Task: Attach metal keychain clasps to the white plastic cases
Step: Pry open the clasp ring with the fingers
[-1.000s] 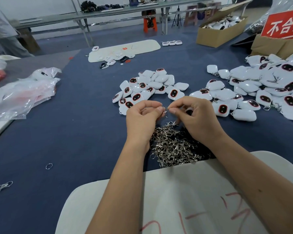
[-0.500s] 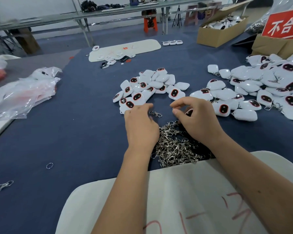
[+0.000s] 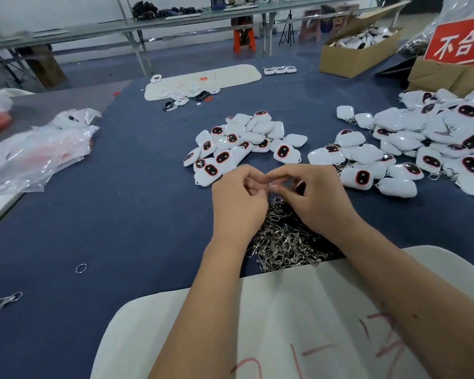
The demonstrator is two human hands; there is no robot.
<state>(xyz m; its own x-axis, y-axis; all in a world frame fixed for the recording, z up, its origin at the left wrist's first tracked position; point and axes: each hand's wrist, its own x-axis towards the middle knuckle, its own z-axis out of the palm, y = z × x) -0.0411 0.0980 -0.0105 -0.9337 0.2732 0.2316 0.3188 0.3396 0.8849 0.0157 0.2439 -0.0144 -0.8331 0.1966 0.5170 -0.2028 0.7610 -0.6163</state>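
Both hands rejoined above clasp pile (image 3: 282, 236): left hand (image 3: 237, 206) and right hand (image 3: 318, 198) pinch one clasp (image 3: 270, 187) between fingertips. Unfitted white cases (image 3: 238, 143) just beyond pile. Judgement: clasp readied, attachment pending.

Soft, even overhead light fills the room, bright but not harsh. Shadows are faint: only a thin dark edge sits under the pile of glossy white plastic cases with dark oval windows (image 3: 241, 143). Small white highlights gleam on their rounded shells, and the heap of silver metal keychain clasps (image 3: 282, 242) sparkles in many tiny glints. The crumpled clear plastic bags (image 3: 36, 157) at the left catch a milky glare. The dark blue felt table cover (image 3: 121, 214) reflects nothing. Fingertips at the centre are slightly smeared by motion. The wide lens bends the long metal workbench (image 3: 175, 20) at the back, and far things look soft.
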